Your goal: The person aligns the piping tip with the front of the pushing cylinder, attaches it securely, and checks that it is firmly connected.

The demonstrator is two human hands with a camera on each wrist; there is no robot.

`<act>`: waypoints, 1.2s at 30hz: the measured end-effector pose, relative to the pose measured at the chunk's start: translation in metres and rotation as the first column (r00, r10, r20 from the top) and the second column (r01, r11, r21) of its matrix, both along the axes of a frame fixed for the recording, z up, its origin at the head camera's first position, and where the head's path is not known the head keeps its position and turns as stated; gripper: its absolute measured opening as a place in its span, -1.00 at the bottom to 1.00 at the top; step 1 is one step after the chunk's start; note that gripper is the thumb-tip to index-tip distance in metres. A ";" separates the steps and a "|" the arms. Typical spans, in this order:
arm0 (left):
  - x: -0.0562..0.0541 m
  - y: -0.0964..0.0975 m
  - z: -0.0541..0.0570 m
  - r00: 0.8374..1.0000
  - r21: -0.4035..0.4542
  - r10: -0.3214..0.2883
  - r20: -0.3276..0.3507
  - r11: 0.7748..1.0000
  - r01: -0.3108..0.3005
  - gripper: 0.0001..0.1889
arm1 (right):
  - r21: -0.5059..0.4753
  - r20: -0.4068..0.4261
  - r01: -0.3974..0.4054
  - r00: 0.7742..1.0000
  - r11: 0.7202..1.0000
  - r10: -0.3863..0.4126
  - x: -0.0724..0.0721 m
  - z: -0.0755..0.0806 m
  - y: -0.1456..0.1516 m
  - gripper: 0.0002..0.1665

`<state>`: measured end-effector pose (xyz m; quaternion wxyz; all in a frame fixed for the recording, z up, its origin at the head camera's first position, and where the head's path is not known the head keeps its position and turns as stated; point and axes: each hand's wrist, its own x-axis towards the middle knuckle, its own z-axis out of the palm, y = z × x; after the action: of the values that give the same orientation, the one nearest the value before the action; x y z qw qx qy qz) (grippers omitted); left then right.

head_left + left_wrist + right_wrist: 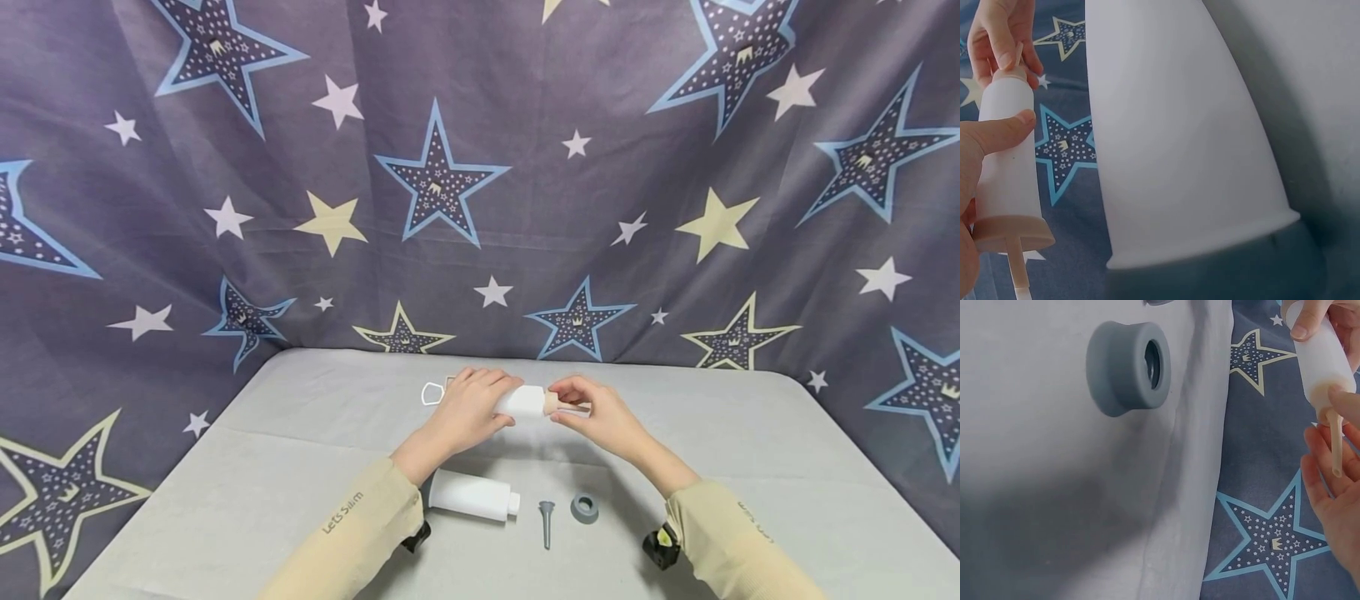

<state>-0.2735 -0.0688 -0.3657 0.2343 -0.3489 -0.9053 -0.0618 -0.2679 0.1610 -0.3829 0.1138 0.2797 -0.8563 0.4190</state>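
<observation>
My left hand grips the barrel of a white syringe, held lengthwise above the table. Its thumb lies along the barrel in the left wrist view, where a beige end flange with a beige rod shows below the hand. A white pull ring sticks out at the left end in the head view. At the other end, my right hand pinches the base of the beige nozzle between thumb and fingers. The nozzle's thin tube points towards the right palm, its tip uncovered.
A second white syringe with a grey end lies nearer me, partly behind the left forearm. To its right lie a thin grey nozzle and a grey ring-shaped cap. A star-patterned curtain hangs behind the pale table.
</observation>
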 end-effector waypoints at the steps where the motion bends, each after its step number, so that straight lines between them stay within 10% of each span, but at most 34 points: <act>1: 0.000 0.000 0.000 1.000 -0.002 0.000 -0.003 1.000 0.000 -0.43 | 0.000 0.004 0.002 1.000 1.000 -0.002 0.000 0.000 0.000 -0.61; 36: 0.000 -0.002 -0.003 1.000 0.025 -0.015 0.002 1.000 0.015 -0.43 | 0.001 0.053 0.006 0.999 1.000 -0.006 0.026 0.028 -0.013 -0.65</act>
<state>-0.2737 -0.0705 -0.3692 0.2372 -0.3528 -0.9020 -0.0752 -0.2416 0.1476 -0.3550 0.0924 0.2659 -0.8601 0.4254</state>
